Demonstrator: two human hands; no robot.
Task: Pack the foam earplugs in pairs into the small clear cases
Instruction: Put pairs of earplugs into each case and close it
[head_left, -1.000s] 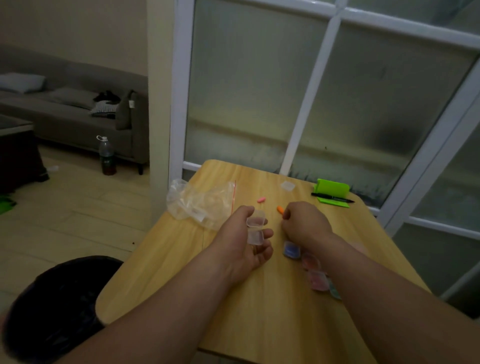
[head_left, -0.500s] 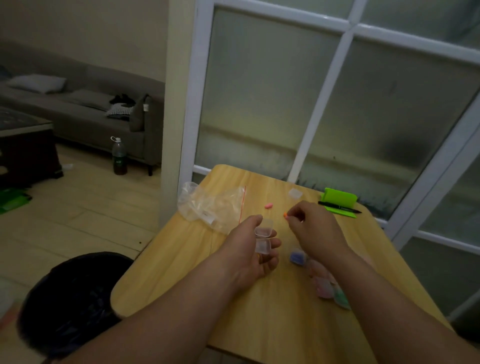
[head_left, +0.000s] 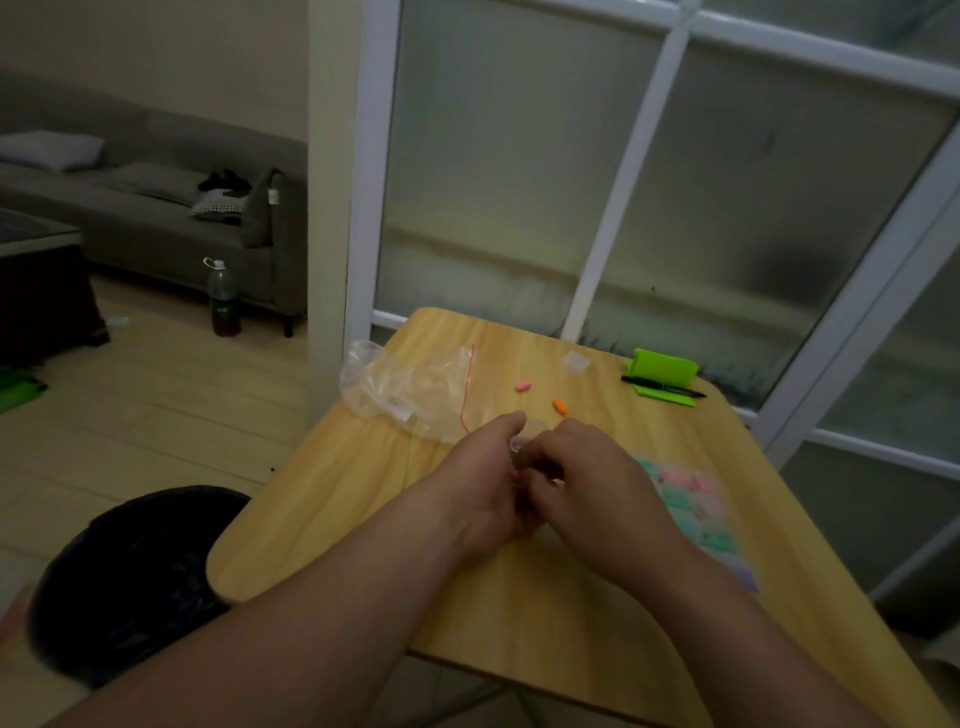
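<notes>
Our left grip (head_left: 488, 483) holds the small clear case (head_left: 523, 442) over the bench (head_left: 363, 519). Our right grip (head_left: 587, 478) curls at it; whether it holds anything, we cannot tell. Crowded fingers could spill the case. The orange earplug (head_left: 559, 407) and pink earplug (head_left: 522, 386) lie loose beyond.

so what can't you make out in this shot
Head view, clear case: mostly hidden by the left hand and right hand; contents unknown.
Head view, right hand's grasp: turned away from the camera; whether it holds anything is unclear.
Head view, packed cases: blurred, partly behind the right forearm; count unclear.
</notes>
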